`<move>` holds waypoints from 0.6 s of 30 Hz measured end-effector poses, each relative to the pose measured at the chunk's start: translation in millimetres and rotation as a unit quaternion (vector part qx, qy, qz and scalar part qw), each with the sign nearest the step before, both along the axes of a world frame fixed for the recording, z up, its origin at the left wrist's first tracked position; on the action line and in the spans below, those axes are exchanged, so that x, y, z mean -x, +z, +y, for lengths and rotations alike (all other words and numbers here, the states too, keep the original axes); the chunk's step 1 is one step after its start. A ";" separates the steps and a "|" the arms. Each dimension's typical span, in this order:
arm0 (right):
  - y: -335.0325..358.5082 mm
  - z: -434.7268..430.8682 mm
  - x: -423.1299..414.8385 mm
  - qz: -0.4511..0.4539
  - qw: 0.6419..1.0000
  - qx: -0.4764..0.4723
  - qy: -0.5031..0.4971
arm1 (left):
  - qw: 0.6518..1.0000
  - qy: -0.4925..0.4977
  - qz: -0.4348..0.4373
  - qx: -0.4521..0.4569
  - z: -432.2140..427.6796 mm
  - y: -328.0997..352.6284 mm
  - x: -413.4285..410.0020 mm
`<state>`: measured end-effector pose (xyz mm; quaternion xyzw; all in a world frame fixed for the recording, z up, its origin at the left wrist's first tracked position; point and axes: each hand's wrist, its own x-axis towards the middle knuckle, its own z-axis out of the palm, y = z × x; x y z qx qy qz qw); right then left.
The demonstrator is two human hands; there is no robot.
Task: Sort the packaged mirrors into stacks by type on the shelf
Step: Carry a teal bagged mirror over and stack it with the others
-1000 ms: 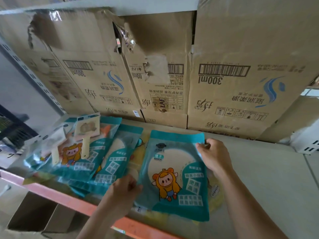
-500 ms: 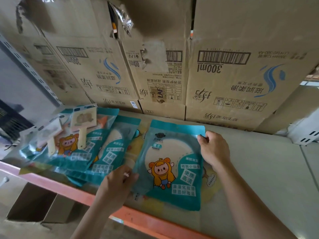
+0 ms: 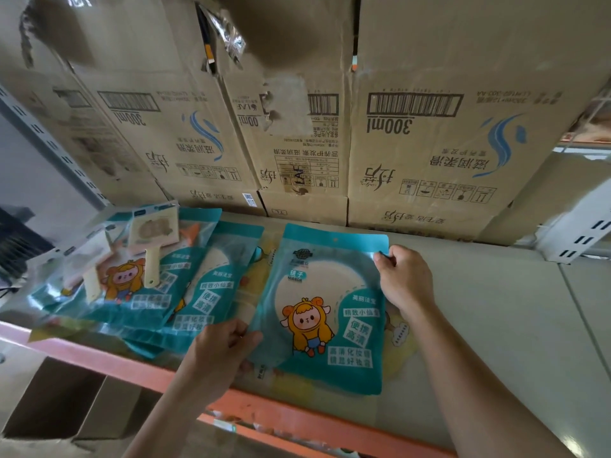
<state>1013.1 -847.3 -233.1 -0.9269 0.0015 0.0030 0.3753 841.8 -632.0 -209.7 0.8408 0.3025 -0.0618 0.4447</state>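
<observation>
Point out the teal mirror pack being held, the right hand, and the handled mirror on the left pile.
teal mirror pack (image 3: 317,292), head view, pale round window.
right hand (image 3: 405,280), head view, back of the hand.
handled mirror (image 3: 154,226), head view, its square head.

Glossy, smooth plastic film on the near mirror pouch (image 3: 330,309), printed teal with a cloudy clear window. Same shiny film on the overlapping pouches (image 3: 211,292) to the left, catching glare. Clear crinkled wrap over the handled mirrors (image 3: 153,228) at far left, cream and matt underneath. Matt brown cardboard for the boxes (image 3: 429,143) at the far side, rough where torn, with scraps of glossy tape (image 3: 228,33). Smooth matt grey shelf board (image 3: 512,325); orange painted metal beam (image 3: 291,416) along the near edge; pale perforated metal upright (image 3: 575,233) at right.
</observation>
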 end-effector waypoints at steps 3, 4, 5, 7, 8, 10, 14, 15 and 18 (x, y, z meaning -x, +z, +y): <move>5.7 3.1 3.8 0.007 1.000 -0.025 -0.016 | 1.000 0.009 -0.013 0.007 2.6 -0.6 0.2; 8.9 3.0 4.8 0.011 0.999 -0.046 -0.025 | 1.000 0.006 -0.020 0.000 2.8 -0.9 0.8; 12.6 2.3 5.9 0.012 0.997 -0.070 -0.035 | 1.000 0.001 -0.028 -0.011 2.9 -0.8 1.3; 20.0 0.2 9.1 0.000 0.994 -0.096 -0.052 | 0.999 -0.002 -0.042 -0.021 4.3 -1.2 2.3; 23.6 -0.9 11.9 -0.008 0.993 -0.099 -0.060 | 0.999 0.004 -0.050 -0.011 6.1 -1.5 2.7; 28.5 -2.8 17.8 -0.015 0.991 -0.103 -0.085 | 0.997 0.013 -0.074 0.022 10.0 -2.2 2.6; 35.0 -8.2 30.1 -0.024 0.984 -0.119 -0.130 | 0.994 -0.033 -0.092 0.051 13.9 -1.3 4.3; 36.8 -10.0 33.7 -0.028 0.982 -0.121 -0.140 | 0.993 -0.045 -0.097 0.056 15.2 -0.8 4.3; 41.4 -16.2 47.7 -0.045 0.977 -0.130 -0.164 | 0.988 -0.077 -0.114 0.074 21.3 -0.9 2.7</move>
